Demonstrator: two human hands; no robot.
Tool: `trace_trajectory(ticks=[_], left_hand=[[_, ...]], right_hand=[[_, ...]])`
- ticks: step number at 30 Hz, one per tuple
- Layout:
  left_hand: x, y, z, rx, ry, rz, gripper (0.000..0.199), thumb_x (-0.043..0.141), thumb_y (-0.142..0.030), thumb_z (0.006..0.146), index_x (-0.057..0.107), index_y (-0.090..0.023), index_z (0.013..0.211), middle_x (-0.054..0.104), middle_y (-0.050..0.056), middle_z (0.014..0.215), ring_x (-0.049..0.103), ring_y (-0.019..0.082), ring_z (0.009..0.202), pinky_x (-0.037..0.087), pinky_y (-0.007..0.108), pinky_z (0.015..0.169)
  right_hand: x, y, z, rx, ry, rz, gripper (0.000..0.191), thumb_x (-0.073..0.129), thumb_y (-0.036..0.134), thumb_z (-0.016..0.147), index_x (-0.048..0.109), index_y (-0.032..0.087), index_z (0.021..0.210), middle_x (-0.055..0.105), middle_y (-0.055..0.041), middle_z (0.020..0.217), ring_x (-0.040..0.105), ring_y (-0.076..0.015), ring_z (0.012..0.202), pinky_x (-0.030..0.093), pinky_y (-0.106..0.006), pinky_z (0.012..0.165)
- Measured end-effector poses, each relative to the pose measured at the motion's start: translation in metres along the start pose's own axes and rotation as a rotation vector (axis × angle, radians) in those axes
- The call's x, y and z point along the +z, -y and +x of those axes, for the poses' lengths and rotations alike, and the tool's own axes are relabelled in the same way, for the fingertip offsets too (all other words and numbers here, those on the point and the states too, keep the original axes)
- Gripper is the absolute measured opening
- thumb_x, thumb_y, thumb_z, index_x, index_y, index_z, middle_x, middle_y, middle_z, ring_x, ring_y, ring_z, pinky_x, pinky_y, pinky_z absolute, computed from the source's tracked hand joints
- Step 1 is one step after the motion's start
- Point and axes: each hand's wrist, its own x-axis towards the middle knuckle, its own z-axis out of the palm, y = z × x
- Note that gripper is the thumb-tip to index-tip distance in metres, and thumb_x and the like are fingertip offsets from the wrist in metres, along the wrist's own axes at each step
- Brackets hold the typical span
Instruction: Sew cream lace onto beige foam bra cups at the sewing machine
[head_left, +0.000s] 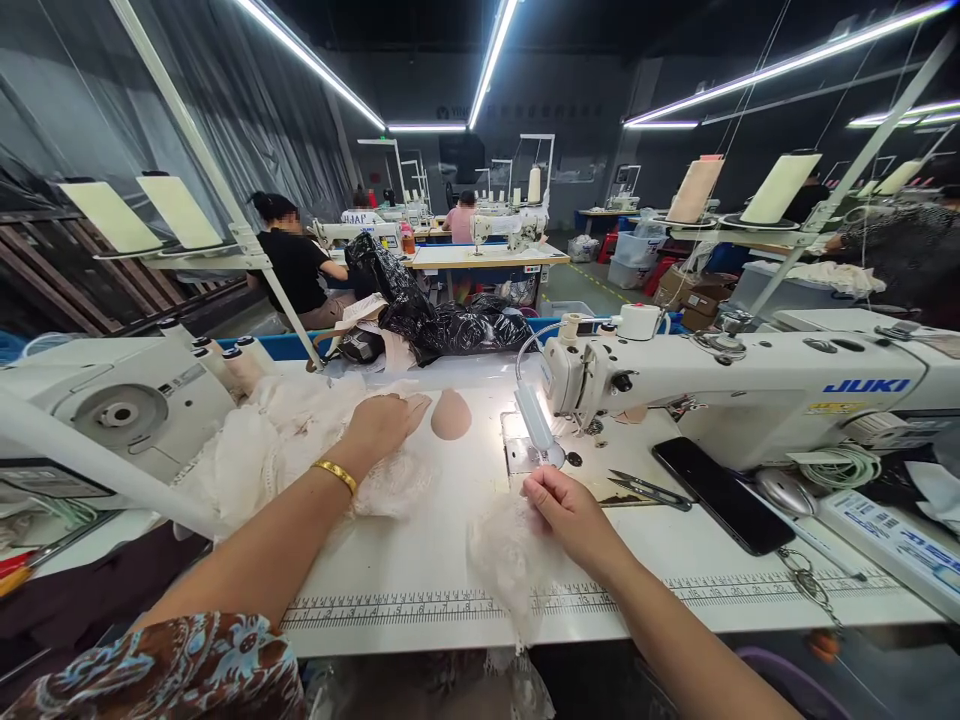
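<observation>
My right hand (561, 508) pinches the upper edge of a cream lace piece (504, 555) just in front of the sewing machine's needle area. The lace hangs over the table's front edge. My left hand (377, 425), with a gold bracelet at its wrist, is closed on a thin beige pad (418, 408); its fingertips are partly hidden. Beneath and beside that hand spreads a heap of cream lace and sheer fabric (262, 440). A second, teardrop-shaped beige pad (451, 415) lies flat on the white table, right of my left hand.
A white JUKI sewing machine (750, 375) stands at right, its small lamp (535, 415) lit. Thread snips (649, 488), a black phone (720, 495) and a printed ruler (390, 608) are on the table (420, 560). Black plastic bags (465, 328) lie behind; people sit farther back.
</observation>
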Motion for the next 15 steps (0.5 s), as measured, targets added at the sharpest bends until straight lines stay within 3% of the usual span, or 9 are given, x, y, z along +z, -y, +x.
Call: trace_trajectory(ticks=[4, 8, 10, 11, 13, 15], left_hand=[[-0.007, -0.004, 0.009, -0.060, -0.018, 0.031, 0.034, 0.052, -0.032, 0.093, 0.067, -0.016, 0.067, 0.071, 0.014, 0.077, 0.071, 0.030, 0.082, 0.048, 0.037, 0.077], [-0.039, -0.014, 0.003, -0.053, -0.152, -0.028, 0.025, 0.048, -0.024, 0.088, 0.070, -0.015, 0.081, 0.074, 0.015, 0.104, 0.068, 0.030, 0.104, 0.048, 0.038, 0.091], [-0.058, -0.029, -0.012, -0.046, -0.172, -0.160, 0.028, 0.044, -0.028, 0.090, 0.070, -0.018, 0.092, 0.074, 0.009, 0.103, 0.068, 0.025, 0.097, 0.050, 0.033, 0.083], [-0.066, -0.038, -0.021, -0.033, -0.107, -0.340, 0.027, 0.047, -0.033, 0.089, 0.070, -0.020, 0.092, 0.073, 0.005, 0.092, 0.067, 0.022, 0.085, 0.050, 0.030, 0.073], [-0.075, -0.062, -0.042, 0.059, 0.197, -0.645, 0.026, 0.051, -0.039, 0.085, 0.070, -0.021, 0.083, 0.067, 0.000, 0.075, 0.061, 0.019, 0.069, 0.044, 0.026, 0.059], [-0.074, -0.086, -0.059, 0.126, 0.385, -0.733, 0.019, 0.054, -0.033, 0.080, 0.068, -0.021, 0.075, 0.063, -0.002, 0.071, 0.057, 0.016, 0.066, 0.038, 0.025, 0.056]], right_hand=[[-0.001, -0.001, 0.001, 0.003, -0.004, 0.007, 0.032, 0.052, 0.051, 0.099, 0.053, 0.024, 0.081, 0.055, 0.0055, 0.064, 0.052, -0.0163, 0.062, 0.039, -0.028, 0.063], [-0.003, -0.006, 0.004, -0.024, -0.006, 0.041, 0.034, 0.052, 0.053, 0.100, 0.056, 0.024, 0.082, 0.058, 0.0045, 0.066, 0.055, -0.0168, 0.064, 0.041, -0.028, 0.064], [-0.003, -0.007, 0.005, -0.014, -0.003, 0.064, 0.038, 0.050, 0.058, 0.101, 0.059, 0.024, 0.085, 0.061, 0.0033, 0.067, 0.057, -0.0177, 0.066, 0.042, -0.029, 0.065], [-0.004, -0.007, 0.006, -0.003, -0.002, 0.084, 0.042, 0.050, 0.062, 0.100, 0.061, 0.024, 0.088, 0.062, 0.0026, 0.067, 0.059, -0.0181, 0.066, 0.043, -0.029, 0.065], [-0.005, -0.005, 0.006, 0.012, 0.005, 0.142, 0.050, 0.048, 0.070, 0.098, 0.064, 0.023, 0.091, 0.065, 0.0011, 0.068, 0.061, -0.0191, 0.066, 0.044, -0.030, 0.065], [-0.006, -0.004, 0.004, 0.013, 0.012, 0.193, 0.057, 0.045, 0.076, 0.097, 0.064, 0.022, 0.094, 0.067, -0.0001, 0.067, 0.062, -0.0199, 0.066, 0.045, -0.031, 0.067]])
